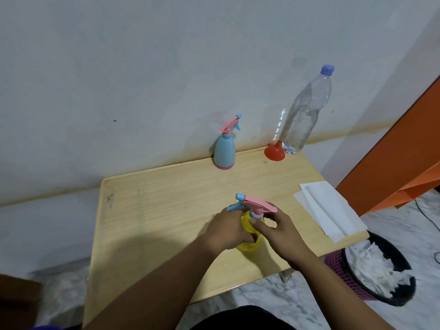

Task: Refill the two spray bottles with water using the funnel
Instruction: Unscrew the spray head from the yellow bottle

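A: Item 1?

B: Yellow spray bottle [250, 236], upright on the wooden table [166, 198], near its front edge. Pink-and-blue trigger head [252, 204] seated on the neck, nozzle pointing left.

A: Hands on it?

B: 2. Left hand [228, 228] wraps the yellow body from the left, fingers curled tight round it. Right hand [278, 231] comes in from the right, thumb and fingers pinching the collar just under the trigger head.

A: Item 2?

B: Blue spray bottle [224, 151] with a pink base band, upright at the table's back edge against the wall [142, 79]. Its pink-and-blue trigger head is on, nozzle pointing right. Well apart from both hands.

A: Item 3?

B: Red funnel [274, 152], mouth down and spout up, at the back right corner of the table.

A: Item 4?

B: Clear water bottle [304, 113], blue cap on, standing just beside the funnel on its right. Water fills the lower part; exact level hard to read.

A: Sundries?

B: White paper sheets [331, 210], stacked at the table's right edge. On the floor to the right, a bin [385, 303] with a black liner, holding crumpled white paper. Orange furniture [392, 163] stands behind it.
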